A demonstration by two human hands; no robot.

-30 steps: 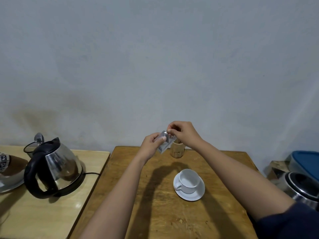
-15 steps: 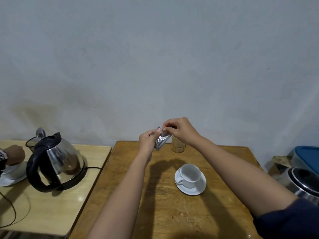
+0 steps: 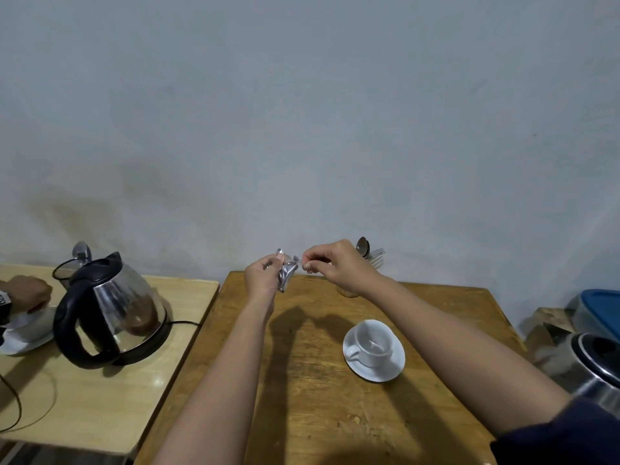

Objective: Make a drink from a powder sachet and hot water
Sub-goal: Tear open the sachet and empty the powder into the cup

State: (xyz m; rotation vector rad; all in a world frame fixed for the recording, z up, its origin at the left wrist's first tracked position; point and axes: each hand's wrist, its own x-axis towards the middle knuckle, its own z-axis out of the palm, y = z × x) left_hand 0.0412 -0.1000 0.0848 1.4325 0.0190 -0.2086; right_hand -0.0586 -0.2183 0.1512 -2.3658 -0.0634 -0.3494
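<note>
Two hands: left hand (image 3: pixel 265 276) grip holds sachet (image 3: pixel 287 276) upright; right hand (image 3: pixel 337 265) pinches its corner for tearing, cup (image 3: pixel 373 344) waiting at five o'clock.

A worn brown wooden table (image 3: pixel 302 414) stands against a pale wall, carrying a white saucer (image 3: pixel 396 367) with a white cup near its right edge and a wooden holder (image 3: pixel 349 292) of cutlery at its far edge, mostly hidden behind an arm. Just beside its left edge, a lighter wooden table (image 3: pixel 110 407) holds a steel electric kettle (image 3: pixel 114 307) on its black base toward the far side, a black cord (image 3: pixel 20 411) looped near the front left, and a white plate (image 3: pixel 20 344) at the left edge.
</note>
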